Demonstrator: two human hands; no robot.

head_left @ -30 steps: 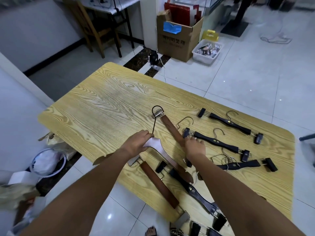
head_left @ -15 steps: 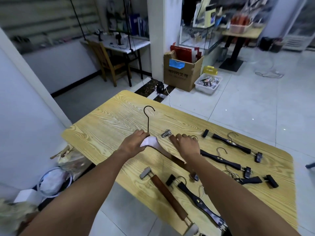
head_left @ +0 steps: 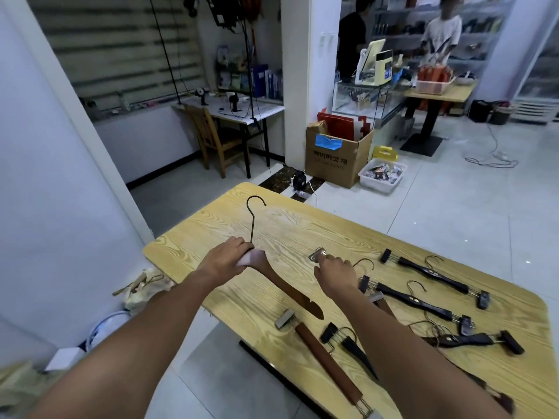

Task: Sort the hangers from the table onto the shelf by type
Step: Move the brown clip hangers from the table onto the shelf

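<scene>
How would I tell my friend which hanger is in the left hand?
Find the yellow wooden table. Above its left end, the left hand grips a brown coat hanger. It alone has a curved arm and a tall black hook, and no clips, unlike the clip hangers beside it.

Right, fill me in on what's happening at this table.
A person is sorting hangers at a wooden table. The left hand grips a brown wooden coat hanger near its black hook. The right hand holds a brown clip hanger by the end with the metal clip. A second brown clip hanger and several black clip hangers lie on the table. No shelf is in view.
</scene>
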